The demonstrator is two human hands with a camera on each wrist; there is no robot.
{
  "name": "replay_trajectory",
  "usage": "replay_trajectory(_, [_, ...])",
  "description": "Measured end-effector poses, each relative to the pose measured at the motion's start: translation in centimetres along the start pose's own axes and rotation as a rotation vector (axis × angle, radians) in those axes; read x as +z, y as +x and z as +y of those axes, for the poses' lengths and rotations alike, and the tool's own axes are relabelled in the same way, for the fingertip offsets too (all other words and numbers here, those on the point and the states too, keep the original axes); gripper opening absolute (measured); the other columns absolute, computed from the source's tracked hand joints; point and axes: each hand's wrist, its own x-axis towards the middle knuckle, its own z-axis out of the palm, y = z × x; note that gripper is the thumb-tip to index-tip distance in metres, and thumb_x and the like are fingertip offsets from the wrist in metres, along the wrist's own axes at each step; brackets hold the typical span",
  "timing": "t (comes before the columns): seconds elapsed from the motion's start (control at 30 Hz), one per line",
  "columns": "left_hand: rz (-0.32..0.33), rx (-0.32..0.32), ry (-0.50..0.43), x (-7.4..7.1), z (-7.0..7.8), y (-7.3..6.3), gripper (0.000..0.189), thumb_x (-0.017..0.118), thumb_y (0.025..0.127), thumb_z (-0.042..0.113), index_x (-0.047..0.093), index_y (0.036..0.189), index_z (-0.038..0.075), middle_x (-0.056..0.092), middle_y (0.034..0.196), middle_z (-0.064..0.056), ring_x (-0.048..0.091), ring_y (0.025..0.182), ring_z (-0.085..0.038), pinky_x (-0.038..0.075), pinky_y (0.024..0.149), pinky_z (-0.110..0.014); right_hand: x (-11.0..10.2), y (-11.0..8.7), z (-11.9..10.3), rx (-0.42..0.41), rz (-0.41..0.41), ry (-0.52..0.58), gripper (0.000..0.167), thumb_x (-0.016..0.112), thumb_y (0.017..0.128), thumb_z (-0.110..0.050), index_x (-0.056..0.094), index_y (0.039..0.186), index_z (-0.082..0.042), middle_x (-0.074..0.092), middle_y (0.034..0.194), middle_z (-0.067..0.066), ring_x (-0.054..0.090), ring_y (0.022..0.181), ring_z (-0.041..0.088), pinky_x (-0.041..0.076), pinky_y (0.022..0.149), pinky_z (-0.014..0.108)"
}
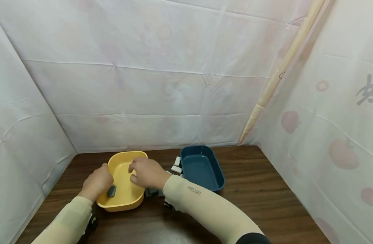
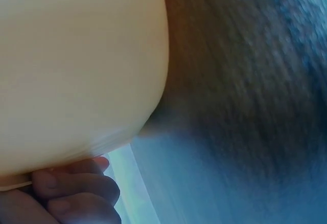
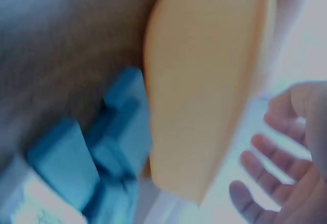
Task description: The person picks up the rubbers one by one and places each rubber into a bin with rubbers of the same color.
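A yellow plastic basin (image 1: 125, 193) stands at the left of the table, with one dark green-backed tile (image 1: 111, 191), like a mahjong tile, inside near its left wall. My left hand (image 1: 98, 182) grips the basin's left rim. In the left wrist view its curled fingers (image 2: 84, 193) lie against the basin wall (image 2: 76, 70). Over the basin's right side hovers my right hand (image 1: 149, 173). Its fingers are spread and loosely bent in the right wrist view, holding nothing. Several green-backed tiles (image 3: 64, 160) lie beside the basin's outer wall, partly hidden by my right arm in the head view.
To the right stands a dark blue basin (image 1: 200, 169). White-faced tiles (image 1: 176, 169) lie along its left side, between the two basins. Dark wood tabletop (image 1: 259, 189) extends to the right, and printed white sheets (image 1: 143, 84) enclose the table at the back and sides.
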Motion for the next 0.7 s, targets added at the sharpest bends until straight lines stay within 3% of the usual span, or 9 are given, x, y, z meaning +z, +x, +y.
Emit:
replay_trajectory(0.13, [0.007, -0.002, 0.011, 0.0, 0.1, -0.1, 0.059, 0.040, 0.111, 0.009, 0.027, 0.159, -0.023, 0.068, 0.103, -0.029, 0.065, 0.075, -0.033, 0.054, 0.064, -0.042, -1.0, -0.6, 2.1, 0.155, 0.002, 0.059, 0.025, 0.071, 0.110, -0.032, 0.083, 0.132, -0.028, 0.077, 0.128, -0.010, 0.070, 0.107, 0.006, 0.058, 0.085, 0.024])
replay_trajectory(0.23, [0.007, -0.008, 0.025, 0.0, 0.2, -0.1, 0.058, 0.042, 0.111, 0.010, 0.029, 0.156, -0.022, 0.069, 0.101, -0.028, 0.066, 0.076, -0.034, 0.054, 0.064, -0.044, -1.0, -0.9, 3.7, 0.221, -0.033, 0.102, 0.023, 0.072, 0.110, -0.030, 0.084, 0.129, -0.025, 0.080, 0.117, -0.007, 0.070, 0.095, 0.010, 0.058, 0.079, 0.027])
replay_trajectory(0.3, [0.007, -0.012, 0.040, 0.0, 0.2, 0.0, 0.058, 0.044, 0.110, 0.011, 0.030, 0.155, -0.023, 0.069, 0.100, -0.028, 0.066, 0.077, -0.036, 0.054, 0.066, -0.045, -0.8, -1.2, 4.5, 0.257, -0.076, 0.132, 0.024, 0.073, 0.110, -0.031, 0.083, 0.131, -0.024, 0.081, 0.118, -0.006, 0.072, 0.097, 0.012, 0.060, 0.082, 0.030])
replay_trajectory(0.4, [0.005, -0.017, 0.057, -0.1, 0.3, 0.1, 0.057, 0.046, 0.110, 0.012, 0.032, 0.152, -0.023, 0.069, 0.099, -0.027, 0.067, 0.078, -0.036, 0.054, 0.067, -0.046, -0.4, -1.6, 5.4, 0.299, -0.163, 0.172, 0.033, 0.076, 0.109, -0.033, 0.080, 0.140, -0.021, 0.081, 0.131, -0.004, 0.076, 0.111, 0.015, 0.064, 0.093, 0.034])
replay_trajectory(0.53, [-0.002, -0.016, 0.046, -0.2, 0.3, 0.2, 0.056, 0.045, 0.109, 0.011, 0.032, 0.151, -0.023, 0.068, 0.098, -0.026, 0.066, 0.078, -0.036, 0.054, 0.066, -0.045, 0.0, -2.0, 5.9, 0.308, -0.256, 0.190, 0.043, 0.079, 0.108, -0.035, 0.076, 0.147, -0.017, 0.079, 0.141, -0.002, 0.077, 0.121, 0.017, 0.064, 0.101, 0.038])
replay_trajectory(0.7, [0.000, -0.009, 0.026, -0.1, 0.3, 0.3, 0.058, 0.044, 0.109, 0.011, 0.031, 0.153, -0.023, 0.069, 0.100, -0.027, 0.065, 0.077, -0.036, 0.054, 0.065, -0.044, 0.5, -2.3, 6.1, 0.268, -0.299, 0.190, 0.037, 0.087, 0.102, -0.040, 0.082, 0.132, -0.019, 0.083, 0.123, -0.005, 0.077, 0.103, 0.012, 0.065, 0.089, 0.035])
